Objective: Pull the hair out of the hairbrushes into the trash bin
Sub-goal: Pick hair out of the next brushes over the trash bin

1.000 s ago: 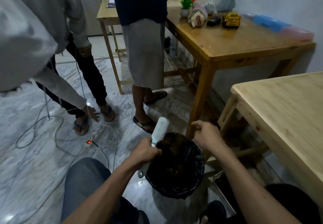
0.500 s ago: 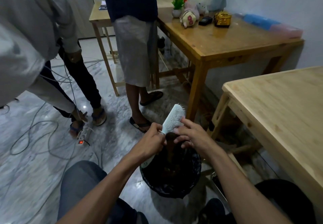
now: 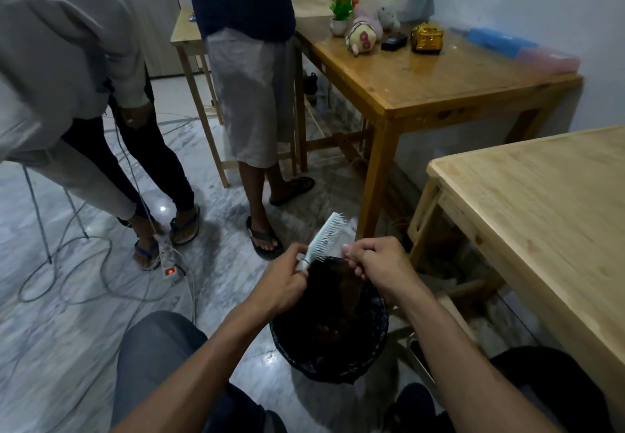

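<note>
A white hairbrush (image 3: 326,237) tilts up to the right above the black trash bin (image 3: 378,324), which stands on the floor between my knees. My left hand (image 3: 285,280) grips the brush by its handle, bristles facing right. My right hand (image 3: 375,260) is at the lower bristles with its fingers curled and pinched together; a dark clump of hair (image 3: 324,270) hangs from the brush base down into the bin. Whether the fingers hold strands is too fine to see. The bin holds dark hair inside.
A light wooden table (image 3: 541,223) stands at the right, a darker table (image 3: 439,84) with toys and a plant behind it. Two people stand on the marble floor at left and centre. Cables and a power strip (image 3: 169,268) lie on the floor left.
My right hand left the bin's rim and came up to the brush bristles, then slid down toward the brush base. The left hand raised and tilted the brush over the bin.
</note>
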Demonstrator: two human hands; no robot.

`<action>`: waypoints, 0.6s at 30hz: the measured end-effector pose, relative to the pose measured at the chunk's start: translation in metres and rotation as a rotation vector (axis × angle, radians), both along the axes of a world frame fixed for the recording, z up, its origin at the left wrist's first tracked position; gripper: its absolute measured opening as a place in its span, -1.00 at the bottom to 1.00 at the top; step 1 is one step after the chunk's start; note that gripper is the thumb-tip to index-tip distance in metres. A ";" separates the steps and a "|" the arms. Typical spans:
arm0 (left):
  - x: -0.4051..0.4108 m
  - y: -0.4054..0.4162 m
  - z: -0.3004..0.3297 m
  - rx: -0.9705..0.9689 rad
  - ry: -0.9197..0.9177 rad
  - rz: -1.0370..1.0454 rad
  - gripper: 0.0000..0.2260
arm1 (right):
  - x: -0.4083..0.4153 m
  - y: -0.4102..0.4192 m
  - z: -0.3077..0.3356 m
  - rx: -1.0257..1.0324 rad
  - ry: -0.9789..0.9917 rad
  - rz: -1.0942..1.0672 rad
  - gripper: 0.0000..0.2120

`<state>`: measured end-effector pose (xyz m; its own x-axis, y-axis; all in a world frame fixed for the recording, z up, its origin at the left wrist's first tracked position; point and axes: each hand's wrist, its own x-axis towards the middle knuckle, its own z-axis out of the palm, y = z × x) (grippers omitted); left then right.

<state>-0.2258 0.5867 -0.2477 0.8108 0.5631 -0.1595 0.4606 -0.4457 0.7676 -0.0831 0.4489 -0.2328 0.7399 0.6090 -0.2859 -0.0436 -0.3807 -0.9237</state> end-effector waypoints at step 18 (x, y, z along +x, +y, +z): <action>-0.009 0.002 0.009 0.046 -0.117 0.094 -0.81 | 0.000 0.011 0.000 -0.105 0.031 -0.041 -0.53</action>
